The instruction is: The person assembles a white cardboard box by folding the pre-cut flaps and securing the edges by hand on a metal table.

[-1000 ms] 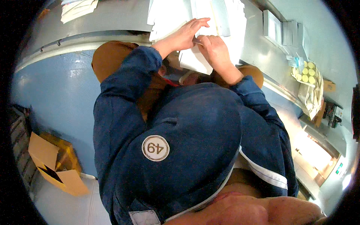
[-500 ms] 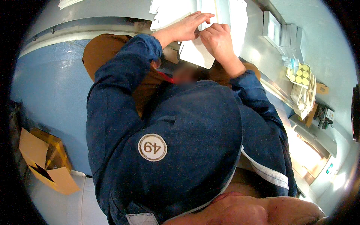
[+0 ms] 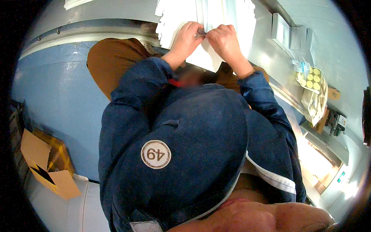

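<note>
Over a pile of white sheets [image 3: 176, 19], my two hands meet almost fingertip to fingertip. A small greyish, partly see-through piece [image 3: 200, 33] lies between them; its kind is too small to make out. The fingers of my left hand [image 3: 185, 41] are bent and closed on its left end. At its other end my right hand [image 3: 225, 41] pinches with thumb and forefinger, the other fingers curled in. Beneath the hands, the near white sheet [image 3: 205, 58] reaches out toward my lap.
The white sheets lie on a grey table [image 3: 116, 9]. To the right are white boxes [image 3: 299, 38] and a pale bag [image 3: 315, 98] near several yellow-topped round containers [image 3: 309, 78]. An opened cardboard box [image 3: 52, 162] stands at the lower left, beside the blue floor [image 3: 69, 85].
My left hand has drawn back from over the right one, and its outstretched fingers have closed on the small piece. My left forearm has shifted right. The right hand has hardly moved.
</note>
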Action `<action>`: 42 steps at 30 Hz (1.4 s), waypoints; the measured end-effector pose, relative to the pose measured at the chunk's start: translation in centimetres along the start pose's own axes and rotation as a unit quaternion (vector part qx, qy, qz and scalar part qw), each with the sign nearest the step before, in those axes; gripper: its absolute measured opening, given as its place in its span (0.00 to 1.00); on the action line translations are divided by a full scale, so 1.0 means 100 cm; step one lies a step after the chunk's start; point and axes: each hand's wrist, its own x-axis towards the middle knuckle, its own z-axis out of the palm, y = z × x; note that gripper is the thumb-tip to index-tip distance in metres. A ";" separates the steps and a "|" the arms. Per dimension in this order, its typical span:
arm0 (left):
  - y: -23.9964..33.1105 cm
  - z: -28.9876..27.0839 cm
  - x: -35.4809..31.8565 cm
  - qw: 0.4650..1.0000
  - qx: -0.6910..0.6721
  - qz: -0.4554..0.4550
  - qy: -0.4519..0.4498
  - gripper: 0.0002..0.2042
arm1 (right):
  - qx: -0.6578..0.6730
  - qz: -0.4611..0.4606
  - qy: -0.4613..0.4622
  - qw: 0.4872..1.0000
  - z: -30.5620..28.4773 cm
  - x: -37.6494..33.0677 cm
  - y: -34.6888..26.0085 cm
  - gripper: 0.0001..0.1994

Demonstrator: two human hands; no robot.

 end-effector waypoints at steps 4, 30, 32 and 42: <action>0.006 0.006 -0.008 0.998 0.020 -0.001 0.052 0.18 | 0.026 0.027 -0.009 0.999 0.000 0.001 -0.002 0.06; 0.016 0.010 -0.013 0.998 0.019 -0.063 0.014 0.28 | 0.188 0.280 0.057 0.940 -0.054 0.007 -0.022 0.13; 0.016 0.009 -0.014 0.998 0.020 -0.061 0.024 0.28 | 0.312 0.368 0.005 0.876 -0.038 -0.016 -0.036 0.11; 0.013 0.009 -0.011 0.998 0.049 0.006 0.025 0.28 | 0.565 0.444 -0.037 0.694 0.031 -0.019 -0.009 0.18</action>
